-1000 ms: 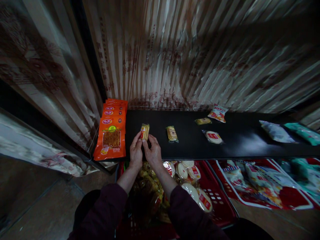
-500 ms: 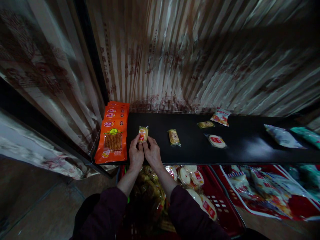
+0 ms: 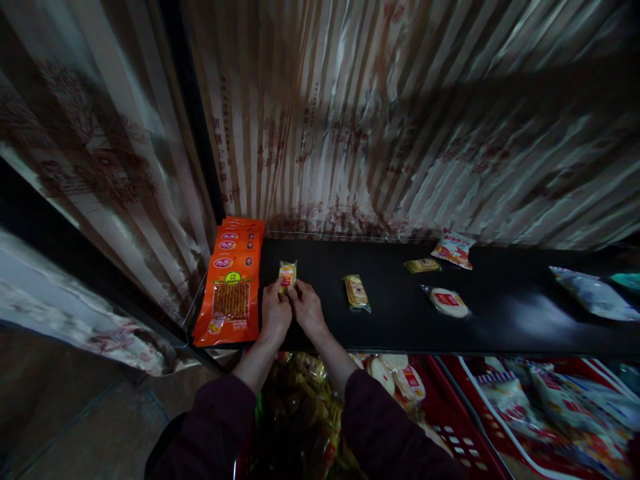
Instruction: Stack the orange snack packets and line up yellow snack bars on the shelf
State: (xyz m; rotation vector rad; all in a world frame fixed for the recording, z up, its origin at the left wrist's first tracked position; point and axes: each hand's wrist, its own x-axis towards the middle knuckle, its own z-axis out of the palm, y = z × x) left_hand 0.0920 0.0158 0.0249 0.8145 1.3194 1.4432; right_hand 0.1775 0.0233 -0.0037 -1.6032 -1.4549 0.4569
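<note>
Both my hands meet at a small clear-wrapped snack pack with a red and yellow label, over the left part of the black shelf. My left hand grips its lower left edge, fingers closed. From the right, my right hand pinches the lower right corner. Just left of my hands lies an overlapping row of orange snack bags. A similar yellow wrapped pack rests on the shelf to the right of my right hand.
Farther right on the shelf lie a round wrapped cake, a flat yellow pack, a red-and-white bag and a pale bag. Below stand red baskets of wrapped snacks. A curtain hangs behind, a dark post at left.
The view has shifted, so the shelf and its goods sit lower in the picture. My hands stay on the same snack pack, now slightly farther back on the shelf.
</note>
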